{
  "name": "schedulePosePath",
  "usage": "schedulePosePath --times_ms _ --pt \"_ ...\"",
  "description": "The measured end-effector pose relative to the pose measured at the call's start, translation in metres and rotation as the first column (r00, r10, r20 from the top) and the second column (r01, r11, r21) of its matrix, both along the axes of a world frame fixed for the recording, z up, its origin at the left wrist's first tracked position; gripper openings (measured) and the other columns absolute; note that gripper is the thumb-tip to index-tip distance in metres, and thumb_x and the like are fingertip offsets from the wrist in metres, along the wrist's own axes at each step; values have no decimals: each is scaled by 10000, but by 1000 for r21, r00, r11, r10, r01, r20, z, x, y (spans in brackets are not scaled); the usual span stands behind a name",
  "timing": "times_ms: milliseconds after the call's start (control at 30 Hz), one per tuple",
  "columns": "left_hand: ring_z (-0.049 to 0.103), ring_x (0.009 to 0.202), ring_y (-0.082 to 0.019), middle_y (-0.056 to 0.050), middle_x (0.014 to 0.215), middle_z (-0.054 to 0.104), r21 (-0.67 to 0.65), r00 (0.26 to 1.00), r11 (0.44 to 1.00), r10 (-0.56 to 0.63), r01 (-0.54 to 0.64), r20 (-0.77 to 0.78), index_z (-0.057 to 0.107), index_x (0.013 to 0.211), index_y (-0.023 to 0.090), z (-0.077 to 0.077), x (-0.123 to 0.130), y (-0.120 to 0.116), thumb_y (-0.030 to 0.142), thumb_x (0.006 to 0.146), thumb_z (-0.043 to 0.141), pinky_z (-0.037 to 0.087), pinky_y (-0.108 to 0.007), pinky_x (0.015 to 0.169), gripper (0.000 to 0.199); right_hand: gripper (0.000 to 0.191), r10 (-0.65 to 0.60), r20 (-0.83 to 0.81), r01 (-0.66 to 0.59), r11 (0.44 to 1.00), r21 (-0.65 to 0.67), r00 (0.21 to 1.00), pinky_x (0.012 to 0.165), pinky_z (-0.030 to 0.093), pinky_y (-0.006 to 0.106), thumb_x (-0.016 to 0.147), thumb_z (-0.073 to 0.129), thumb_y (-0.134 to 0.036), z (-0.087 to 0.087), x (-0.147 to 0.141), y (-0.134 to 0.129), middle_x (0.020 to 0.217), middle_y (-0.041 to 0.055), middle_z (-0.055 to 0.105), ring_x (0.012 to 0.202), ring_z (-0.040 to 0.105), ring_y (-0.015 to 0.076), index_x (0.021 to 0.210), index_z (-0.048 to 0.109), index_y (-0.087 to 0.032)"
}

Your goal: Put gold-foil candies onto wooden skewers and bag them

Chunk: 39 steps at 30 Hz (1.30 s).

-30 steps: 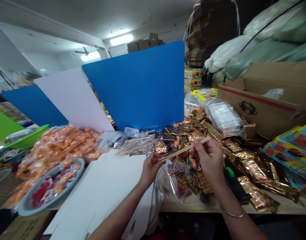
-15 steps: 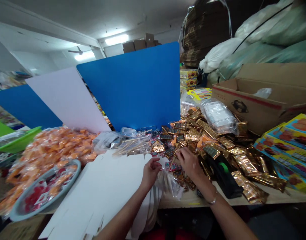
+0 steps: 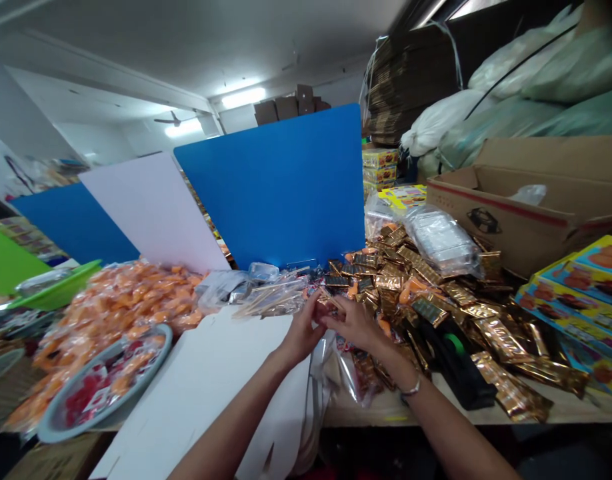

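My left hand (image 3: 304, 328) and my right hand (image 3: 352, 321) meet over the table, fingertips close together. Both hands have curled fingers around something small between them that I cannot make out. Just beyond them lie thin wooden sticks (image 3: 273, 298) in clear bags. Under my left forearm are stacked white card sheets (image 3: 206, 373). Gold-wrapped packets (image 3: 389, 281) are heaped to the right of my right hand. Below the hands, clear plastic bags (image 3: 346, 373) lie at the edge of the white sheets.
A black tape dispenser (image 3: 459, 363) stands among the gold packets. At left are a grey basin (image 3: 49, 420) and bagged orange pieces (image 3: 116, 300). Blue (image 3: 276, 193) and pale (image 3: 159, 210) panels stand behind. An open carton (image 3: 516, 207) and yellow-blue boxes (image 3: 586, 300) are at right.
My right hand has moved left from the gold packets to meet my left hand. The view has shifted slightly, so the surroundings appear lower and a little to the right.
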<state>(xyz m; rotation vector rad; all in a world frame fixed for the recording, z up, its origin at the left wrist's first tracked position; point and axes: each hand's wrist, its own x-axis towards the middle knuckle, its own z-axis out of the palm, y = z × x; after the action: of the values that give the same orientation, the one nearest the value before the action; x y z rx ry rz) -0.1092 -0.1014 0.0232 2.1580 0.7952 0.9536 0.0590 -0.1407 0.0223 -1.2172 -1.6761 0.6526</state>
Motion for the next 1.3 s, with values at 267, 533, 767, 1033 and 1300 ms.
schedulePosePath --times_ms 267,533,767,1033,1300 --pt "592 730 -123 -38 1019 592 -269 872 914 379 -302 311 265 1415 255 -33 17 -35 176 680 708 502 -268 696 861 201 -20 -102 12 997 -74 995 556 386 225 825 554 -290 -22 -6 8 670 13 661 610 569 140 828 702 -154" --pt "620 817 -184 -57 815 691 -398 912 897 313 -192 266 672 809 147 -49 15 -28 336 798 628 469 -288 788 194 249 -166 -251 156 986 -57 954 538 351 222 831 546 -364 -30 2 5 610 -15 585 561 489 116 741 635 -149" --pt "642 798 -187 -61 830 713 -380 935 915 242 -132 258 691 848 155 -42 16 -22 338 767 677 482 -277 751 201 249 -146 -362 136 989 -52 921 516 362 221 821 554 -391 -34 -4 3 584 -20 583 530 480 116 751 636 -167" --pt "610 657 -165 -24 675 694 -230 922 912 371 -340 110 681 679 161 -30 12 -24 337 736 686 463 -257 653 185 453 -265 -573 247 963 -110 775 443 315 221 908 367 -549 -17 12 -9 544 -37 435 474 391 108 822 608 -176" --pt "651 742 -199 -36 749 724 -210 929 915 365 -345 64 689 702 177 -23 10 -30 303 746 677 485 -290 725 134 454 -208 -104 219 970 109 973 636 413 284 966 292 -458 45 40 -61 687 38 604 666 560 165 819 638 -203"
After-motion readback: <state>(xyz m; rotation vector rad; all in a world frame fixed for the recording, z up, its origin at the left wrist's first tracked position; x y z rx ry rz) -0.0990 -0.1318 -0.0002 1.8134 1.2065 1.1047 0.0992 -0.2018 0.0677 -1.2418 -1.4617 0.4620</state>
